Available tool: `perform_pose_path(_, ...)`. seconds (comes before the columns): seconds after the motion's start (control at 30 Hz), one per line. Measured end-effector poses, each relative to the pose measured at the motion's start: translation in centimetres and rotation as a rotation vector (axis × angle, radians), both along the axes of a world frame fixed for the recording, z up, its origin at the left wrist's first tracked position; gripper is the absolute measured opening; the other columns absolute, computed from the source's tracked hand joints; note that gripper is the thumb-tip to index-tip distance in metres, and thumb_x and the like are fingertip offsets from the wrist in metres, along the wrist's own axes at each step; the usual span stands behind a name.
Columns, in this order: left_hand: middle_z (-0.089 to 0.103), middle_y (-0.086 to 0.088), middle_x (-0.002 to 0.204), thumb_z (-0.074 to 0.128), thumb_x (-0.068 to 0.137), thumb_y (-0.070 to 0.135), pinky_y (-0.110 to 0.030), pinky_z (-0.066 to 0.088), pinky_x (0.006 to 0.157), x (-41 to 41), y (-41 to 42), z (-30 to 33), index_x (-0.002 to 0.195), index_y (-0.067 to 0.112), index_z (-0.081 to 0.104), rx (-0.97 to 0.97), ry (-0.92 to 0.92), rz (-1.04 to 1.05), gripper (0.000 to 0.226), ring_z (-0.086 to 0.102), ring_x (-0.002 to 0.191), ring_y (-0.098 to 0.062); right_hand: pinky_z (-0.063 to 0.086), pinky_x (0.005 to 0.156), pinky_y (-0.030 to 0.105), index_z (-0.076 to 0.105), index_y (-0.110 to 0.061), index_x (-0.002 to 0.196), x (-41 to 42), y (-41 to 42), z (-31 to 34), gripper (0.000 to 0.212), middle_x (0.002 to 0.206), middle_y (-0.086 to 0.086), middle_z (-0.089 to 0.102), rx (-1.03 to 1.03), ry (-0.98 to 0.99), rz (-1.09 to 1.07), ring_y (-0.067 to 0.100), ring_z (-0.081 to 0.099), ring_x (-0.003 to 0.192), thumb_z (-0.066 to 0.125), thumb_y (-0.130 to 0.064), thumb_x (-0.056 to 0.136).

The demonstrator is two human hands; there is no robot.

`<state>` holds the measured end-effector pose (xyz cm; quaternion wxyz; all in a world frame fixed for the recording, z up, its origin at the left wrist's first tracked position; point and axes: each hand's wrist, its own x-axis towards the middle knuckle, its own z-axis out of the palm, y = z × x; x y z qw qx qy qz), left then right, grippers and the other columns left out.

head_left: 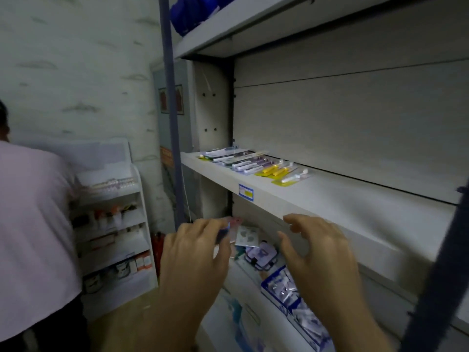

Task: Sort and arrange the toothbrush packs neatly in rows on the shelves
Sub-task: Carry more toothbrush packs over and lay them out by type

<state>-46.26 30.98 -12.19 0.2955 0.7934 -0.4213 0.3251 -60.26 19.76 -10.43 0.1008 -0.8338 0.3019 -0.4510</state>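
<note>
a row of toothbrush packs (256, 162) lies flat along the back left of a white shelf (330, 199), above and well apart from both hands. the left hand (195, 252) is raised below the shelf edge, its fingertips pinching a small blurred packet (229, 228) whose kind cannot be told. the right hand (317, 252) hovers beside it, fingers loosely curled and holding nothing. under the hands, the lower shelf carries small packets and a blue box of sachets (284, 288). at left, a person in a pink shirt (33, 224) faces a white display rack (114, 224).
</note>
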Motion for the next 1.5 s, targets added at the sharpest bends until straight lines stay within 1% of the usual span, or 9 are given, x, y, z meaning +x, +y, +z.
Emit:
perform_pose_path(0.4,0.071,0.003,0.090,0.049,0.083,0.042,-0.033,0.050,0.067,13.8,-3.9,-1.9,0.099,0.022,0.068,0.027,0.025,-0.030,0.032,0.066,0.076,-0.019,0.050,0.074,0.041,0.067,-0.021,0.106,13.2,-3.6,-0.1,0.029,0.096,-0.001,0.067,-0.025,0.032,0.017,0.026,0.060,0.087,0.075,-0.026,0.079)
perform_pose_path(0.6,0.070,-0.019,0.091,0.034,0.089,0.049,-0.046,0.052,0.076,24.4,-5.7,-2.5,0.101,0.007,0.070,0.096,0.160,-0.124,0.056,0.067,0.082,-0.032,0.051,0.079,0.042,0.065,-0.024,0.112,21.3,-4.1,0.9,0.030,0.102,-0.002,0.066,-0.039,0.068,-0.004,0.024,0.059,0.093,0.068,-0.030,0.083)
perform_pose_path(0.7,0.069,-0.011,0.081,0.051,0.082,0.037,-0.043,0.054,0.063,28.0,-6.3,-1.3,0.097,0.017,0.065,0.037,0.222,-0.144,0.029,0.067,0.070,-0.026,0.049,0.081,0.043,0.064,-0.025,0.114,25.3,-4.3,1.8,0.031,0.103,-0.002,0.066,-0.034,0.076,-0.034,0.024,0.058,0.098,0.065,-0.033,0.084)
perform_pose_path(0.77,0.068,-0.002,0.082,0.049,0.083,0.041,-0.041,0.057,0.063,30.0,-6.4,-0.1,0.099,0.024,0.059,-0.035,0.193,-0.228,0.025,0.065,0.071,-0.020,0.049,0.082,0.043,0.064,-0.024,0.114,27.9,-4.5,2.3,0.031,0.103,-0.001,0.066,-0.041,0.060,-0.053,0.024,0.058,0.099,0.066,-0.032,0.084)
perform_pose_path(0.9,0.070,-0.001,0.091,0.044,0.084,0.044,-0.041,0.056,0.073,35.4,-6.5,-0.3,0.102,0.017,0.068,-0.023,0.115,-0.206,0.040,0.067,0.080,-0.020,0.048,0.086,0.044,0.063,-0.026,0.115,32.8,-4.5,2.0,0.031,0.105,-0.003,0.065,-0.036,0.055,-0.072,0.021,0.057,0.101,0.064,-0.034,0.085)
perform_pose_path(1.03,0.070,-0.007,0.095,0.025,0.079,0.073,-0.043,0.050,0.085,39.5,-8.5,-1.0,0.104,0.011,0.068,0.114,0.284,-0.252,0.079,0.066,0.088,-0.023,0.049,0.085,0.044,0.064,-0.028,0.115,35.9,-5.3,1.2,0.031,0.104,-0.005,0.065,-0.017,0.067,-0.096,0.021,0.058,0.099,0.063,-0.036,0.084)
perform_pose_path(1.17,0.069,0.009,0.094,0.043,0.082,0.046,-0.030,0.048,0.074,41.0,-10.4,-0.2,0.103,0.025,0.066,0.057,0.189,-0.318,0.038,0.065,0.083,-0.011,0.050,0.081,0.044,0.067,-0.026,0.110,37.9,-7.3,1.4,0.028,0.101,-0.002,0.068,-0.011,0.045,-0.180,0.024,0.060,0.096,0.067,-0.033,0.083)
perform_pose_path(1.37,0.069,0.010,0.095,0.056,0.081,0.040,-0.025,0.040,0.076,45.2,-15.5,0.2,0.104,0.025,0.065,0.030,0.133,-0.358,0.029,0.064,0.084,-0.009,0.051,0.072,0.038,0.068,-0.023,0.104,41.8,-11.0,1.7,0.031,0.092,-0.002,0.069,-0.060,0.024,-0.252,0.025,0.063,0.084,0.057,-0.035,0.078)
perform_pose_path(1.5,0.070,0.007,0.097,0.056,0.083,0.038,-0.028,0.047,0.075,48.0,-18.8,1.5,0.105,0.021,0.067,0.024,0.108,-0.403,0.030,0.065,0.085,-0.012,0.050,0.072,0.034,0.067,-0.024,0.105,44.4,-13.7,2.4,0.026,0.096,-0.002,0.069,-0.053,-0.026,-0.266,0.022,0.063,0.087,0.061,-0.035,0.083)
